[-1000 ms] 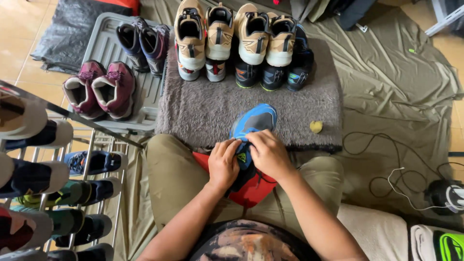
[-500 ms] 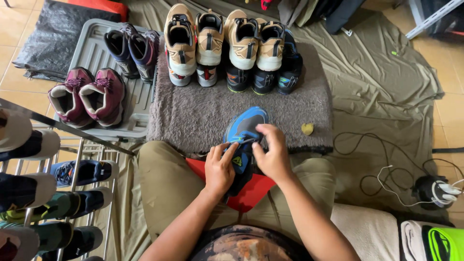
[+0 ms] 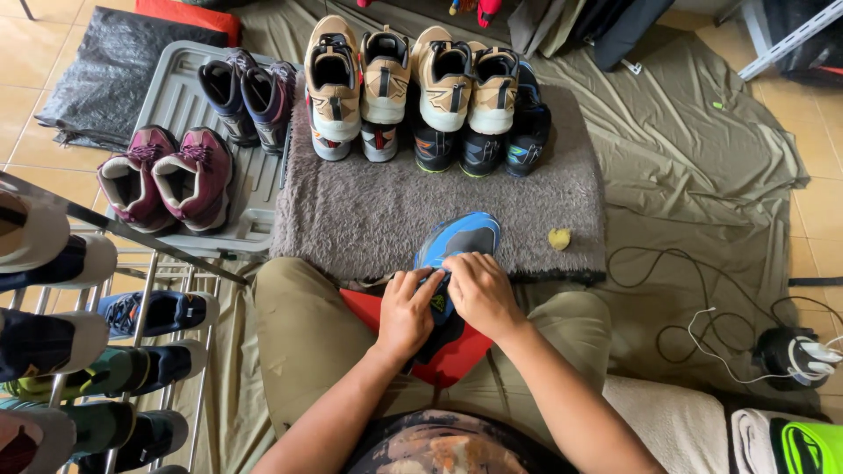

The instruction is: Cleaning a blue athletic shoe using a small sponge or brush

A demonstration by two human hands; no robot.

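Tiled floor under a spread olive sheet (image 3: 702, 149); one shaggy grey mat (image 3: 378, 211) lies on it, in front of a seated person's knees. Blue shoe (image 3: 452, 254): one, resting toe-out on a red cloth (image 3: 457, 351) in the lap, its toe over the mat's near edge. Left hand (image 3: 406, 312) and right hand (image 3: 481, 294): both on the shoe's tongue, fingers curled and pinched together at the lacing. Tan shoes (image 3: 413, 75): four, in a row at the mat's far end, with dark shoes below them. Grey tray (image 3: 180, 96): two maroon shoes (image 3: 167, 180), two navy-purple. Yellow scrap (image 3: 559, 238): one. Shoe rack (image 3: 105, 351) at left, several pairs.
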